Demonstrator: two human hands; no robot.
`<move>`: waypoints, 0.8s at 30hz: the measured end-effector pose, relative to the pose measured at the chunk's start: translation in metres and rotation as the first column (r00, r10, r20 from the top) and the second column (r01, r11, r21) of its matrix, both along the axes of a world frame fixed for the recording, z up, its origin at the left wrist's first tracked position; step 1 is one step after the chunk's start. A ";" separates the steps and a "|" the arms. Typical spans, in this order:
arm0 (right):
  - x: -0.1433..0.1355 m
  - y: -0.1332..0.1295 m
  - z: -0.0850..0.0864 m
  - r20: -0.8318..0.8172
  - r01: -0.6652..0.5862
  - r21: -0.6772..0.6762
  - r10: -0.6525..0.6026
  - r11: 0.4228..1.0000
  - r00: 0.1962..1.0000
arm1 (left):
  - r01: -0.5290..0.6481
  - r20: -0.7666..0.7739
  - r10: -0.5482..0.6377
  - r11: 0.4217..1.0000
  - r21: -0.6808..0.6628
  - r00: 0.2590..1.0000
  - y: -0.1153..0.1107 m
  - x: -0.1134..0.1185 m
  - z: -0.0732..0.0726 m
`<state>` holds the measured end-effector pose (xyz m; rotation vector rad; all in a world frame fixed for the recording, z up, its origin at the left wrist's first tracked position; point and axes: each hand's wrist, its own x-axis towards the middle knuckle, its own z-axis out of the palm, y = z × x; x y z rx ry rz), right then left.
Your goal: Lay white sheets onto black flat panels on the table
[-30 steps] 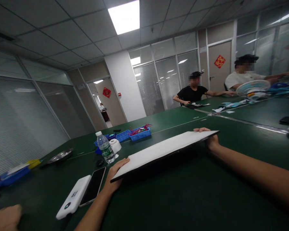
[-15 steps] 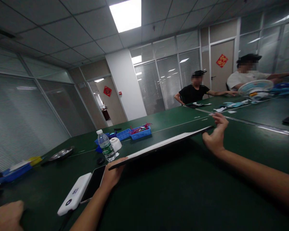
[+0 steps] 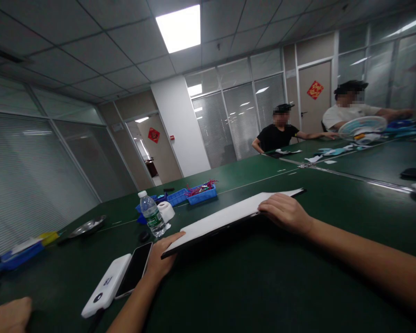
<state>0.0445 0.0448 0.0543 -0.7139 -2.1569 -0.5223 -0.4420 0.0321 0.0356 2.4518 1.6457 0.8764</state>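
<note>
A flat dark board with white paper (image 3: pixel 222 219) on top is held tilted above the green table (image 3: pixel 208 296). My left hand (image 3: pixel 162 254) grips its left end, thumb on the paper and the other fingers hidden underneath. On the near edge, right of the middle, lies my right hand (image 3: pixel 286 213), its fingers together over the paper and curled at the edge. Just left of my left hand are a black-screened phone (image 3: pixel 135 269) and a white device (image 3: pixel 107 286) on the table.
A water bottle (image 3: pixel 152 214) stands behind my left hand, near a blue basket (image 3: pixel 201 195) of red wires. Another person's hand (image 3: pixel 9 316) is at the lower left. Two people sit across the table, near a white fan (image 3: pixel 363 129).
My right hand has moved left and down from the board's right end onto its near edge. The board has tipped so that more of the white paper shows.
</note>
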 end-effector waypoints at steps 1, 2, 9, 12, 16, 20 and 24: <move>0.001 0.001 0.000 0.003 -0.001 -0.003 0.001 1.000 1.000 | -0.005 -0.002 0.005 1.000 0.002 1.000 -0.001 0.002 0.000; 0.002 0.002 0.001 0.000 0.002 -0.010 -0.002 1.000 1.000 | -0.013 -0.004 0.013 1.000 0.004 1.000 -0.001 0.005 -0.001; 0.022 0.014 0.008 -0.047 0.140 -0.045 -0.142 0.989 0.989 | -0.199 0.002 0.199 0.980 0.005 0.980 0.002 0.015 -0.006; 0.037 0.018 0.011 -0.054 0.197 -0.063 -0.200 0.978 0.978 | -0.288 0.001 0.289 0.957 -0.035 0.957 0.005 0.009 -0.007; 0.054 0.023 0.014 -0.031 0.306 -0.060 -0.308 0.950 0.951 | -0.366 -0.015 0.367 0.925 -0.097 0.930 0.011 -0.003 -0.010; 0.069 0.027 0.014 0.003 0.406 -0.033 -0.406 0.913 0.914 | -0.406 -0.029 0.406 0.904 -0.134 0.913 0.017 -0.008 -0.015; 0.082 0.029 0.014 -0.015 0.463 -0.025 -0.464 0.886 0.886 | -0.422 -0.026 0.423 0.893 -0.156 0.906 0.019 -0.010 -0.018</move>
